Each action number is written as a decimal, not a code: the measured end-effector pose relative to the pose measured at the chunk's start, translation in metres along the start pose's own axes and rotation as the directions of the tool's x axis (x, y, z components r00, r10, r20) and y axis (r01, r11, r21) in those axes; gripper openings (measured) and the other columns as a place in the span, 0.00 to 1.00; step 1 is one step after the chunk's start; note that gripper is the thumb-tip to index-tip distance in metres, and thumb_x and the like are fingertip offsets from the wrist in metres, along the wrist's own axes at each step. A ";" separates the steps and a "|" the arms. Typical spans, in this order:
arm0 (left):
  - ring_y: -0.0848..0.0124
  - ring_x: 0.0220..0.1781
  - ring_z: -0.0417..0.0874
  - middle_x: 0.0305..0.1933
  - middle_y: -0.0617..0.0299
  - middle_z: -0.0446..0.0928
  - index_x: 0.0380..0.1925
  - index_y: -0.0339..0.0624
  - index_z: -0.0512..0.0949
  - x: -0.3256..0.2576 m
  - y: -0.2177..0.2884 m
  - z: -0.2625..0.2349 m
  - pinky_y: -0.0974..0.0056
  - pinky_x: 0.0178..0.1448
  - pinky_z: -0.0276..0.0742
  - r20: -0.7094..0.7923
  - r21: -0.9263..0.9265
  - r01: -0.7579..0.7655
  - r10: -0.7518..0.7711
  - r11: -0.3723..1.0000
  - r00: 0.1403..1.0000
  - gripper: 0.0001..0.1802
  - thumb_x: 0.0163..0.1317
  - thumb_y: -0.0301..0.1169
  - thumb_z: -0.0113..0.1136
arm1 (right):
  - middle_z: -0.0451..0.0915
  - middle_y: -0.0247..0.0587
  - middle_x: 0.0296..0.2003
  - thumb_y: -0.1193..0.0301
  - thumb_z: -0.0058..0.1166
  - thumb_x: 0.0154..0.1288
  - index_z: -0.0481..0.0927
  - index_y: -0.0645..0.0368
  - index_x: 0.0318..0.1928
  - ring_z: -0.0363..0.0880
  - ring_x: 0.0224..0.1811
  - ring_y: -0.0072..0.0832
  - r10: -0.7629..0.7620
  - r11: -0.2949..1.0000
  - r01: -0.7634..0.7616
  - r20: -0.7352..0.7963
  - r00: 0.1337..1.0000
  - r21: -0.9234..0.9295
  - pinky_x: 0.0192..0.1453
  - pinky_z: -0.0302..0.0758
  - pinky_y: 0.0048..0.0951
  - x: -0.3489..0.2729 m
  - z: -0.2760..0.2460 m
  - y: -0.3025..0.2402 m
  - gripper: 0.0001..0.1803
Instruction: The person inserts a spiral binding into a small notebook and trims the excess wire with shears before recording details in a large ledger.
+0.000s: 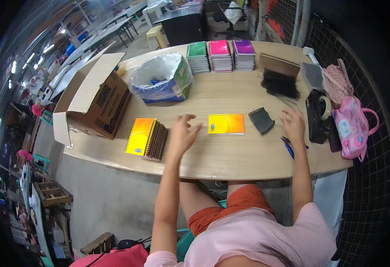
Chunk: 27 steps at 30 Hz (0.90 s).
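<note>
A yellow-orange pocket notebook lies flat on the table between my two hands. My left hand hovers beside its left end, fingers apart and nothing in them. To the left of that hand sits a stack of matching spiral notebooks, its dark coils facing me. My right hand is over the table's right part, fingers spread and holding nothing. Close to it lies a dark green block, apart from the fingers. Blue-handled pliers rest just under my right wrist, partly hidden.
Black binding coils spill from a cardboard tray. Green, pink and purple notebook stacks line the far edge. A plastic-lined box and an open carton stand left. A black holder with tape and a pink bag flank the right.
</note>
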<state>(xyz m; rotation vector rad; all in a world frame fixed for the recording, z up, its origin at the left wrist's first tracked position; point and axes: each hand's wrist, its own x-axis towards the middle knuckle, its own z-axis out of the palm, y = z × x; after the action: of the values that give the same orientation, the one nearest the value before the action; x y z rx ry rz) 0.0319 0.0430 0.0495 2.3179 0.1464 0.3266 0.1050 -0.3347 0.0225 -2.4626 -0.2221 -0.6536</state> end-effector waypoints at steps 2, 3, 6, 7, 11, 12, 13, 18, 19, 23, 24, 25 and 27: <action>0.54 0.49 0.82 0.51 0.49 0.76 0.51 0.42 0.79 0.026 -0.045 0.049 0.56 0.52 0.79 -0.006 0.149 0.076 -0.076 0.986 0.997 0.25 0.54 0.39 0.71 | 0.78 0.46 0.42 0.70 0.62 0.57 0.83 0.60 0.41 0.76 0.49 0.45 -0.047 0.999 0.047 -0.008 0.999 0.026 0.53 0.73 0.39 0.029 0.024 -0.009 0.11; 0.54 0.49 0.82 0.51 0.49 0.76 0.51 0.42 0.79 0.033 -0.042 0.068 0.56 0.52 0.79 0.009 0.144 0.058 -0.060 0.988 0.998 0.25 0.54 0.39 0.71 | 0.78 0.46 0.42 0.70 0.62 0.57 0.83 0.60 0.41 0.76 0.49 0.45 -0.033 0.999 0.034 -0.020 0.999 0.013 0.53 0.73 0.39 0.036 0.025 -0.008 0.11; 0.50 0.59 0.73 0.58 0.51 0.72 0.54 0.52 0.77 0.054 -0.022 0.082 0.53 0.61 0.74 0.105 0.166 -0.045 0.028 0.985 0.994 0.31 0.48 0.42 0.74 | 0.79 0.46 0.32 0.69 0.64 0.56 0.83 0.62 0.35 0.79 0.39 0.43 -0.015 0.991 -0.002 0.135 0.991 0.130 0.46 0.75 0.40 0.051 0.022 -0.016 0.10; 0.50 0.59 0.73 0.58 0.51 0.72 0.54 0.52 0.77 0.062 -0.016 0.079 0.53 0.61 0.74 0.102 0.167 -0.057 0.041 0.984 0.994 0.31 0.48 0.42 0.74 | 0.79 0.46 0.32 0.69 0.64 0.56 0.83 0.62 0.35 0.79 0.39 0.43 -0.016 0.991 0.000 0.121 0.993 0.130 0.46 0.75 0.40 0.051 0.021 -0.021 0.10; 0.51 0.58 0.74 0.56 0.54 0.74 0.52 0.55 0.76 0.076 0.011 0.067 0.54 0.61 0.74 0.469 0.490 -0.168 -0.096 0.855 0.878 0.34 0.41 0.42 0.78 | 0.79 0.46 0.33 0.69 0.65 0.55 0.83 0.62 0.36 0.79 0.42 0.43 -0.109 0.947 -0.024 0.391 0.914 0.321 0.49 0.75 0.38 0.029 0.027 -0.058 0.11; 0.51 0.58 0.74 0.55 0.54 0.75 0.51 0.53 0.76 0.078 0.011 0.068 0.53 0.61 0.74 0.507 0.549 -0.201 -0.132 0.811 0.852 0.35 0.39 0.42 0.79 | 0.79 0.47 0.36 0.69 0.65 0.54 0.83 0.61 0.39 0.79 0.44 0.43 -0.186 0.945 0.055 0.391 0.901 0.323 0.51 0.75 0.38 0.024 0.032 -0.063 0.12; 0.51 0.58 0.74 0.55 0.54 0.75 0.51 0.53 0.76 0.075 0.010 0.069 0.53 0.61 0.74 0.506 0.549 -0.197 -0.136 0.812 0.852 0.35 0.39 0.42 0.79 | 0.79 0.47 0.36 0.69 0.65 0.54 0.83 0.61 0.39 0.79 0.44 0.43 -0.188 0.945 0.055 0.396 0.899 0.324 0.51 0.75 0.38 0.016 0.035 -0.070 0.12; 0.52 0.57 0.76 0.54 0.52 0.75 0.43 0.43 0.72 0.046 0.013 0.067 0.50 0.52 0.75 0.467 0.253 -0.030 -0.095 0.967 0.879 0.25 0.44 0.27 0.74 | 0.76 0.52 0.51 0.74 0.64 0.55 0.78 0.63 0.50 0.79 0.50 0.44 -0.157 0.843 0.005 0.237 0.959 0.538 0.58 0.73 0.38 -0.019 0.070 -0.081 0.20; 0.52 0.57 0.76 0.54 0.52 0.75 0.43 0.43 0.72 0.036 0.012 0.066 0.50 0.52 0.75 0.470 0.254 -0.038 -0.089 0.966 0.878 0.25 0.44 0.27 0.74 | 0.78 0.51 0.49 0.76 0.63 0.57 0.78 0.64 0.50 0.80 0.50 0.42 -0.105 0.781 -0.054 0.215 0.971 0.622 0.57 0.75 0.36 -0.025 0.079 -0.079 0.19; 0.58 0.48 0.77 0.49 0.51 0.74 0.52 0.42 0.71 -0.015 0.014 0.065 0.59 0.43 0.76 -0.007 -0.063 -0.323 0.323 0.944 0.946 0.27 0.51 0.17 0.65 | 0.82 0.49 0.43 0.80 0.58 0.60 0.77 0.65 0.49 0.84 0.45 0.35 -0.038 0.571 -0.311 0.403 0.915 0.760 0.50 0.78 0.31 -0.040 0.093 -0.070 0.15; 0.61 0.46 0.77 0.49 0.51 0.73 0.57 0.42 0.69 -0.026 0.016 0.069 0.62 0.44 0.76 -0.221 -0.101 -0.397 0.368 0.912 0.903 0.29 0.54 0.15 0.62 | 0.83 0.48 0.40 0.82 0.57 0.61 0.77 0.65 0.48 0.84 0.42 0.32 -0.064 0.568 -0.230 0.320 0.945 0.790 0.47 0.79 0.28 -0.046 0.092 -0.075 0.13; 0.61 0.46 0.77 0.49 0.51 0.73 0.57 0.42 0.69 -0.033 0.015 0.079 0.62 0.44 0.76 -0.219 -0.102 -0.399 0.371 0.911 0.902 0.29 0.54 0.15 0.62 | 0.84 0.47 0.36 0.83 0.55 0.62 0.77 0.65 0.47 0.85 0.40 0.28 -0.086 0.564 -0.146 0.234 0.968 0.813 0.44 0.79 0.26 -0.048 0.091 -0.077 0.12; 0.66 0.47 0.75 0.50 0.52 0.71 0.65 0.43 0.64 -0.051 0.009 0.097 0.66 0.48 0.75 -0.196 -0.434 -0.175 0.097 0.884 0.976 0.33 0.59 0.13 0.54 | 0.84 0.47 0.36 0.82 0.55 0.62 0.77 0.65 0.46 0.84 0.40 0.26 -0.075 0.615 -0.170 0.271 0.960 0.770 0.44 0.79 0.27 -0.053 0.094 -0.081 0.11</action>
<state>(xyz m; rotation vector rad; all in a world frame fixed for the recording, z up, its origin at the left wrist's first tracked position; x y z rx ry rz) 0.0103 -0.0406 -0.0183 1.8403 -0.0122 0.5673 0.0735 -0.2158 -0.0312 -1.6536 -0.4458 -0.1006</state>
